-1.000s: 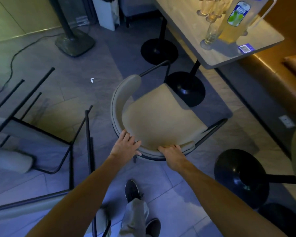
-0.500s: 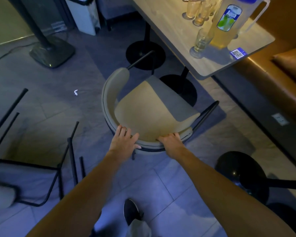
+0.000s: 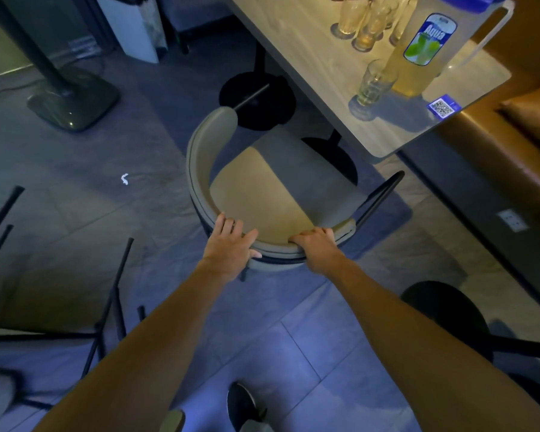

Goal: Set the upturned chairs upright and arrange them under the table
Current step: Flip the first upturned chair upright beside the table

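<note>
Left hand and right hand grip the upright chair by its padded backrest rim. Stiff and moderately heavy, I judge (metal legs); the rim suits pushing.

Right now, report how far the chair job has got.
Done: one chair stands upright beside the table. In hand: the left hand and right hand grip its curved backrest; its seat sits at the table's edge, not tucked under. Left: push it in, then right the upturned chair lying legs-up on the floor to the left.
</note>
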{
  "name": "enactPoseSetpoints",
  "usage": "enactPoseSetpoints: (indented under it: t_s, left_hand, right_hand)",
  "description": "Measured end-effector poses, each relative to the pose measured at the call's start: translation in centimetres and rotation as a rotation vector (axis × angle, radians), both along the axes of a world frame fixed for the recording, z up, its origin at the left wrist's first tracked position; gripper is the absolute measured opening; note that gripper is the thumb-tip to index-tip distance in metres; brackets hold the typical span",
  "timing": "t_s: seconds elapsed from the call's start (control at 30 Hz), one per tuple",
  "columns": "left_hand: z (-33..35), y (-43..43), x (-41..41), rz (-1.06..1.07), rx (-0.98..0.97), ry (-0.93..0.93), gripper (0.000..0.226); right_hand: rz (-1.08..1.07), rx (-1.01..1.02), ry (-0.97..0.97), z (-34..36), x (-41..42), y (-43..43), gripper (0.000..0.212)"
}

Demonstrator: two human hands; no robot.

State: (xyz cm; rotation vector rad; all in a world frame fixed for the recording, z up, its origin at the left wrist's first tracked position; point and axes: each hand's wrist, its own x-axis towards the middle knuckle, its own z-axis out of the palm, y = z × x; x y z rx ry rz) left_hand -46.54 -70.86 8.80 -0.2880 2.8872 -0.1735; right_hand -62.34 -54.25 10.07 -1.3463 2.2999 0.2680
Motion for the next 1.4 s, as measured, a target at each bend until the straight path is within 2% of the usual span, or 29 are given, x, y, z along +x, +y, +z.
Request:
enactPoseSetpoints:
  t_s: [0.4,0.57,0.9,1.4]
  left_hand:
    - [-0.8,-2.7,-3.9,-0.014,0.066,0.058,0.056]
    - [0.1,-2.9,-5.3,0.038,0.14,-0.041,0.06]
    - [0.7,-2.7,-6.6,0.084,0.08,-0.125,0.062]
    - [0.2,-2.3,-6.8,0.088,0.016,-0.05,0.067]
  right_hand:
    - [-0.022,-0.012,-0.038,0.1,-4.1,-2.5,0.061]
    - [-0.02,-0.003,-0.06,0.3,-5.0,-2.9,0.059]
    - [-0.01,-0.027,-0.067,0.2,-6.3,-3.2,0.052]
    - [0.02,0.015,-0.03,-0.4,-6.9,-3.5,0.054]
